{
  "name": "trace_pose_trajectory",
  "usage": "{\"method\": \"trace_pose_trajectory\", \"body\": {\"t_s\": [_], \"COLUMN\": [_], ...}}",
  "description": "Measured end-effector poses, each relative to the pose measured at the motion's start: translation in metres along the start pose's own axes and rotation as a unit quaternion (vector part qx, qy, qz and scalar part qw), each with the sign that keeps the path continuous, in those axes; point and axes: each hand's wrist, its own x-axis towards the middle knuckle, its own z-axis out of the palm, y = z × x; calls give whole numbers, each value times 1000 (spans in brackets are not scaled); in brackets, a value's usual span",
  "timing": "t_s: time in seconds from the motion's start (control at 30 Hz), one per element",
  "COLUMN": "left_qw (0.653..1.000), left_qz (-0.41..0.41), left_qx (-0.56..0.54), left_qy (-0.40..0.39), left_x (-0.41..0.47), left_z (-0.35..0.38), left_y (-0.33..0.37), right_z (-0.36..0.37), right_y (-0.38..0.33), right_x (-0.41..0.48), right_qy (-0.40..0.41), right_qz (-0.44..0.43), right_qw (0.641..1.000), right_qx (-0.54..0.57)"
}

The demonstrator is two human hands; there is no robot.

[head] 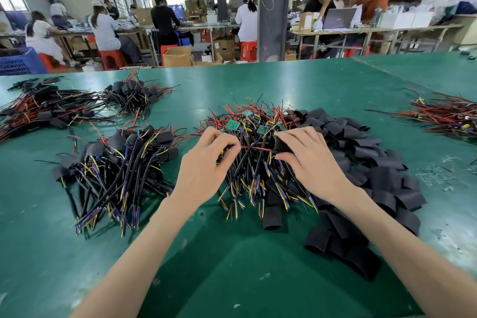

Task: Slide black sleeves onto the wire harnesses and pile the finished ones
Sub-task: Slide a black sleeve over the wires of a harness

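A wire harness (244, 147) is pinched between the curled fingers and thumb of the left hand (206, 162), and its red lead (261, 149) is stretched across the gap towards the right hand (312, 162). A black sleeve (279, 146) is gripped between the thumb and fingers of the right hand, with its open mouth turned towards the lead. Both hands are held just over the heap of unsleeved harnesses (258, 119), which is spread beneath and beyond them on the green bench (232, 266).

Threading is judged to be the step in hand. It is best done with the leads gathered into one tight bunch before the mouth is met, so that no stray wire is caught on the rim. The sleeve should be kept rounded rather than squeezed flat, and drawn along while the left pinch is held firm. Whether the tip of the lead is already inside cannot be told.

The loose sleeves (366, 162) are heaped just right of the right hand. The finished pile (121, 160) is found just left of the left hand, across a narrow strip of bare bench. Open bench is seen between the forearms, nearer than the hands. The far edge is well beyond the hands; the near edge is not shown.
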Motion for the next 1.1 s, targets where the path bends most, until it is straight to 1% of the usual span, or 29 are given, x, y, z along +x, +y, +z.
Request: {"method": "trace_pose_trajectory", "body": {"t_s": [0.2, 0.43, 0.6, 0.67, 0.73, 0.83, 0.9, 1.0, 1.1], "left_qw": [998, 998, 998, 999, 999, 998, 993, 987, 986], "left_qz": [-45, -52, -50, -41, -30, -19, -30, -54, -67], "left_qx": [14, 13, -2, -12, -19, -40, -72, -92, -95], "left_qy": [37, 43, 30, 24, 8, -51, -90, -117, -123], "left_x": [7, 8, 8, 7, 5, 1, -2, -5, -6], "left_z": [-9, -10, -11, -10, -7, 0, 6, 12, 15], "left_y": [-13, -14, -12, -11, -8, -4, -1, 1, 3], "right_z": [2, 7, 6, 5, 5, 5, 6, 7, 7], "right_y": [6, 11, 9, 7, 5, 1, -2, -8, -13], "right_x": [2, 0, 1, 1, 0, -1, -1, -2, -3], "right_qy": [-3, 3, 7, 1, -2, 13, 21, 17, 19], "right_qz": [63, 89, 91, 73, 44, 7, -8, -25, -43], "right_qw": [996, 988, 985, 990, 996, 1000, 999, 998, 998], "right_qx": [69, 126, 143, 123, 74, 4, -30, -52, -46]}}
